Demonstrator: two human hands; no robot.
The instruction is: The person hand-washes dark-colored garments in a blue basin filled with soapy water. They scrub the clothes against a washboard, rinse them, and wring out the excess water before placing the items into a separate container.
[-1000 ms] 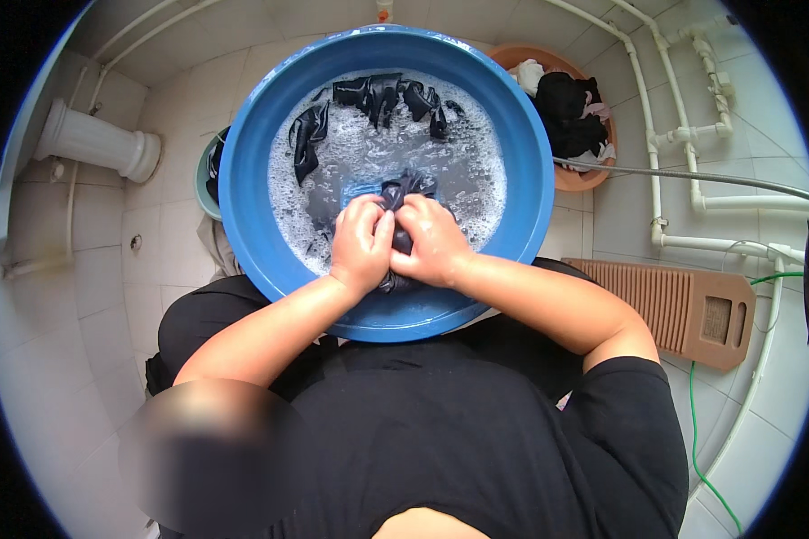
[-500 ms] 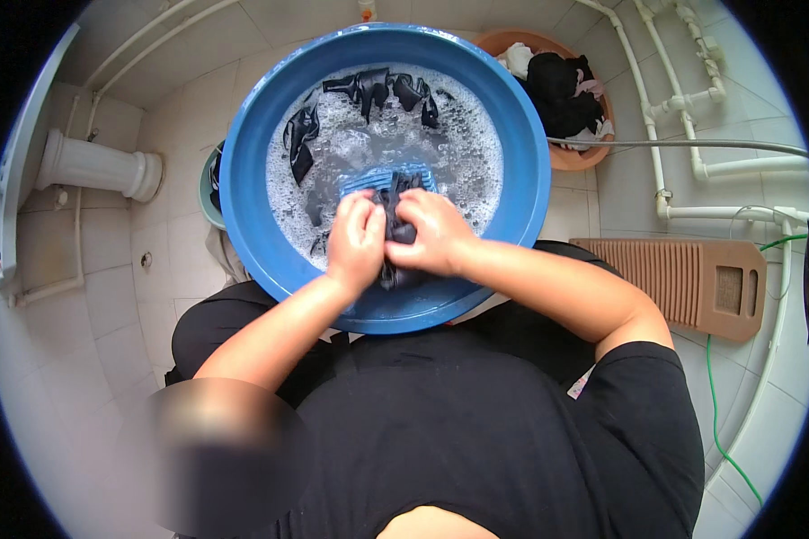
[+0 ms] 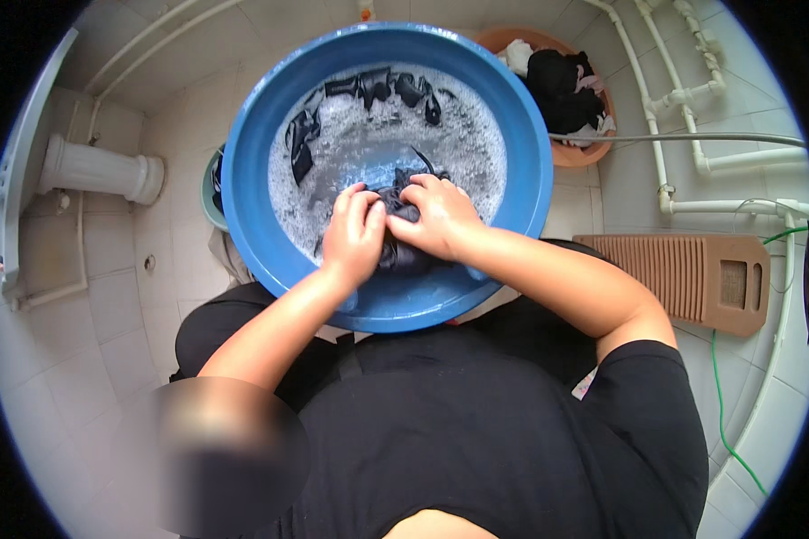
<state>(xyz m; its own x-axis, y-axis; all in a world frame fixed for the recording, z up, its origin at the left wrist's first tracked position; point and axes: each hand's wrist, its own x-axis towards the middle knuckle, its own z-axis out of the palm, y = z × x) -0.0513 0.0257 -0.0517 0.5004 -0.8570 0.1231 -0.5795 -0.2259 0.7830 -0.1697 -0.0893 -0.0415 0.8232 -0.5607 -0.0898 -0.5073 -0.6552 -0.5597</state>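
My left hand (image 3: 354, 235) and my right hand (image 3: 436, 216) are side by side at the near part of a large blue tub (image 3: 245, 171). Between them they grip a bunched wet black garment (image 3: 412, 257), its exact kind unclear. Fingers of both hands curl over the cloth, and part of it hangs below the palms against the near wall. Just beyond the hands, a blue ridged washboard (image 3: 379, 169) shows partly through sudsy grey water (image 3: 351, 139). More dark cloth (image 3: 375, 87) floats along the far side, and another dark piece (image 3: 303, 148) lies at the left.
Behind the tub at right, an orange basin (image 3: 595, 156) holds black and pale clothes. A brown washboard (image 3: 643, 274) lies right of my knee. A grey hose (image 3: 683, 137) and white pipes (image 3: 661, 162) run along the right. A pale green basin (image 3: 212, 211) and white pedestal (image 3: 99, 169) are left.
The black garment has gone from a tight upright bundle to a looser, wider heap below my hands. My right hand's fingers have opened out slightly. Less of the blue washboard shows above the water.
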